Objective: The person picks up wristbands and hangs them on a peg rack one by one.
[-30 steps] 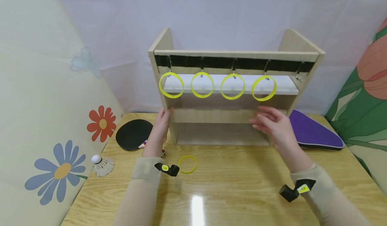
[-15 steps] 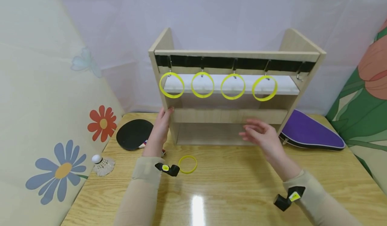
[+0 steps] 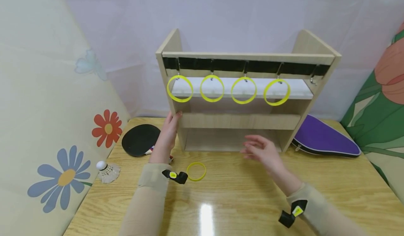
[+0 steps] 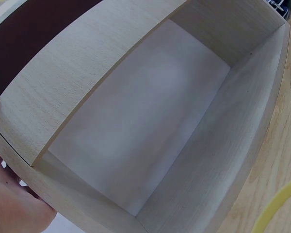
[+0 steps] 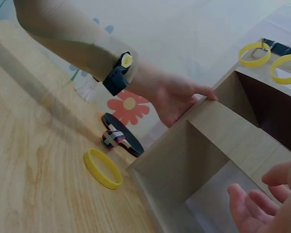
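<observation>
A light wooden shelf rack stands on the table. My left hand grips its left side panel, thumb over the front edge and fingers round the outer face, as the left wrist view also shows. My right hand hovers before the lower compartment, fingers loosely bent, holding nothing. Several yellow rings hang from hooks on the black strip along the top board; the rightmost hook carries none. Another yellow ring lies flat on the table between my forearms, in front of the rack.
A black table tennis paddle lies left of the rack, its handle partly behind my left arm. The shuttlecock is farther left. On the right sits a purple zipped case. Flower-patterned panels flank the wooden table.
My right hand has moved down and left, from the rack's middle board to in front of its lower compartment. The left hand keeps its grip and the rings stay where they were.
</observation>
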A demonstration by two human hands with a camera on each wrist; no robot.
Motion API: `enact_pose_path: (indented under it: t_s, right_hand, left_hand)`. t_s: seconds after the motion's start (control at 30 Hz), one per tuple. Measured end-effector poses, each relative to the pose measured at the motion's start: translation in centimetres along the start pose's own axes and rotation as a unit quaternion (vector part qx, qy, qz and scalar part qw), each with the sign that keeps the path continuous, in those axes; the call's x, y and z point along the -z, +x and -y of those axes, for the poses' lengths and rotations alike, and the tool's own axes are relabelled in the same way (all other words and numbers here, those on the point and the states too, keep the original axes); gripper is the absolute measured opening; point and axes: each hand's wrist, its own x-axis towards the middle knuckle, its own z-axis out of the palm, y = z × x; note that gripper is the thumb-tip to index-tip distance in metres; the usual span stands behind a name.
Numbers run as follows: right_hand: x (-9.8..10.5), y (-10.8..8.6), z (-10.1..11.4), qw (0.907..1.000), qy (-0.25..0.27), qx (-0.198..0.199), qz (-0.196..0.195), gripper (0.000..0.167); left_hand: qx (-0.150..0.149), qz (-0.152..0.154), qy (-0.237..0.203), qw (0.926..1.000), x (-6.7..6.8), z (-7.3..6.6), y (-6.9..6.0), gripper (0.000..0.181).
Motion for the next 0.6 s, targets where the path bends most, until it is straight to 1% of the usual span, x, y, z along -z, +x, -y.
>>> enact_pose_path:
  t_s: [0.13,0.3,0.6]
  right_hand:
    - [-0.8,0.0,-0.7,0.9998,-0.010,-0.008,0.012,0.047]
    - [-1.9,0.1,-1.6,0.9995,-0.012,-0.022,0.017,0.045]
    - [-3.6,0.3,-3.5,0.9987,-0.011,-0.044,0.021,0.042]
  left_hand:
    - [0.003,-0.001,0.001,1.0000,0.0,0.0,0.0,0.053]
    - [0.008,-0.001,0.002,1.0000,0.1,0.0,-0.1,0.054]
    - [0.008,-0.003,-0.001,1.0000,0.0,0.0,-0.1,0.054]
